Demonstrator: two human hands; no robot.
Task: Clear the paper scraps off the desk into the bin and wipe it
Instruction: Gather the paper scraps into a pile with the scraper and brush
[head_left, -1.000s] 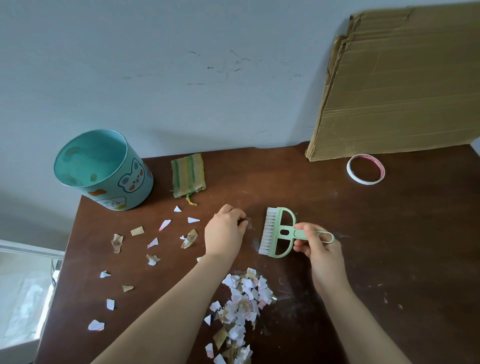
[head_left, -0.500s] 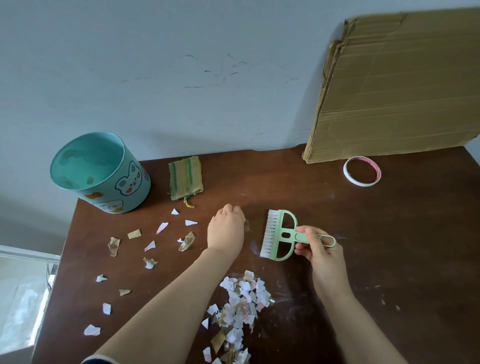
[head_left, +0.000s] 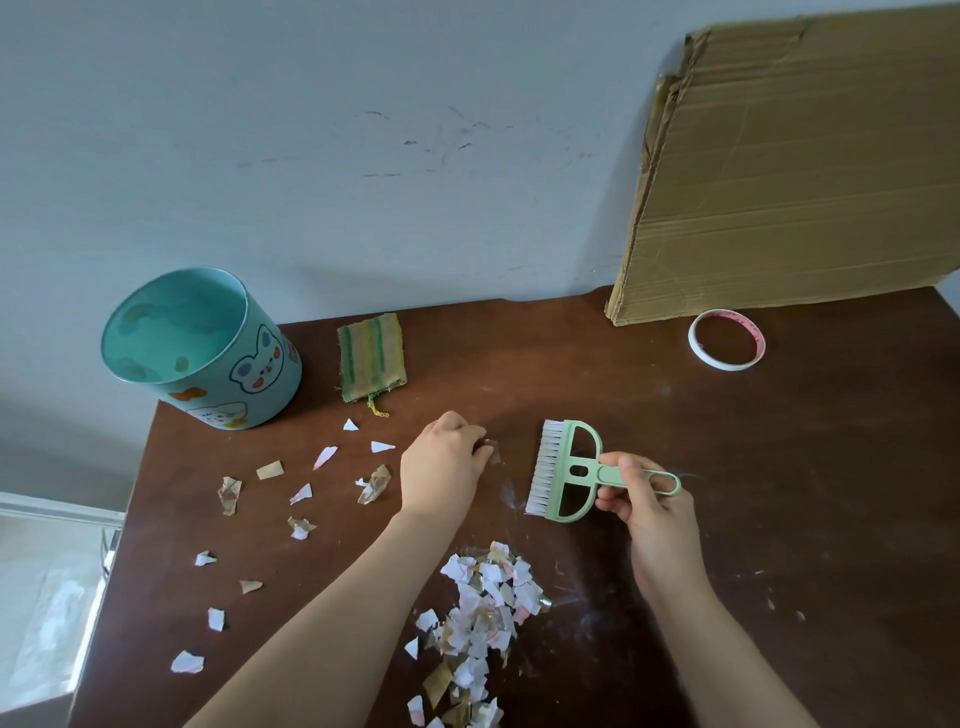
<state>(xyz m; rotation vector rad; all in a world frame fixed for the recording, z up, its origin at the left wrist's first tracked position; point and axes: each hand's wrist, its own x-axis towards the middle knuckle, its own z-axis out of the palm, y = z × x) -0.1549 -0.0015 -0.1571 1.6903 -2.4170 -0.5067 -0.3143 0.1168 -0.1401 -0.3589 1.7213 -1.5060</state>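
Little had shifted over the last second. The left hand (head_left: 444, 467) stayed curled, its fingertips pinching a small brown scrap (head_left: 492, 448) on the worktop (head_left: 779, 493). The right hand (head_left: 644, 506) kept gripping the brush (head_left: 563, 470) by its handle. The pile (head_left: 483, 608) and the loose scraps (head_left: 324, 457) lay outside the bin (head_left: 208, 353), so clearing looked barely begun.

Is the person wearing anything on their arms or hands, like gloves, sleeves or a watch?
No. The left hand and right hand are bare, with no gloves and no ring on the fingers in view. Both forearms are uncovered to the picture's edge, so no sleeve shows, and neither wrist carries a watch or bracelet.
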